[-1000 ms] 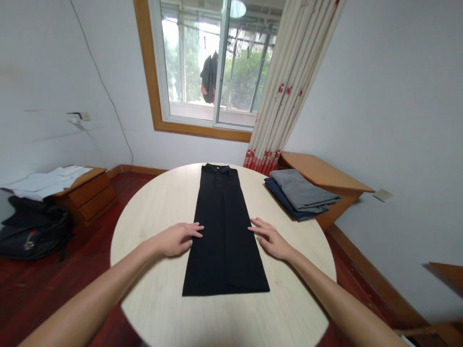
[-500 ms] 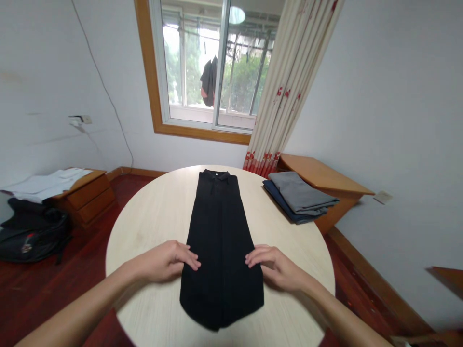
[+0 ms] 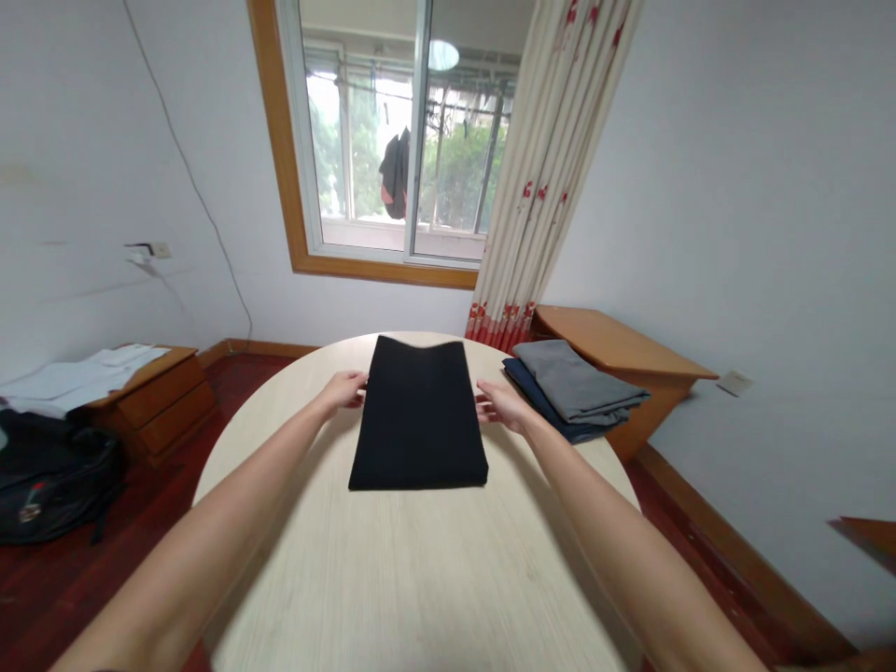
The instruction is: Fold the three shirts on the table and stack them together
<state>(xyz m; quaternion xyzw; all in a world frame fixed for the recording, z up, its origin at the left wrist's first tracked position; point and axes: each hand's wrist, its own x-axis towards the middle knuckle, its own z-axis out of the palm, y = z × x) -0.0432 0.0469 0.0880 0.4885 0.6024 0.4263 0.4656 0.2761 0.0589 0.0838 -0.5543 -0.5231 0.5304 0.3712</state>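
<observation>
A black garment [image 3: 418,425] lies folded in half on the round light-wood table [image 3: 392,579], forming a short rectangle. My left hand [image 3: 345,388] is at its left side edge near the far end, fingers curled onto the top layer. On the opposite side edge my right hand [image 3: 499,406] pinches the top layer in the same way. Both arms stretch forward over the table.
A folded grey garment [image 3: 578,381] lies on a folded dark blue one at the table's right rim, beside a wooden side table [image 3: 616,345]. A low wooden drawer unit [image 3: 158,392] with white cloth and a black bag [image 3: 49,476] stand at left. A window and curtain are behind.
Both hands took the near part of the long black garment by its sides, lifted it and carried it away from me onto the far part. The garment now lies half as long.
</observation>
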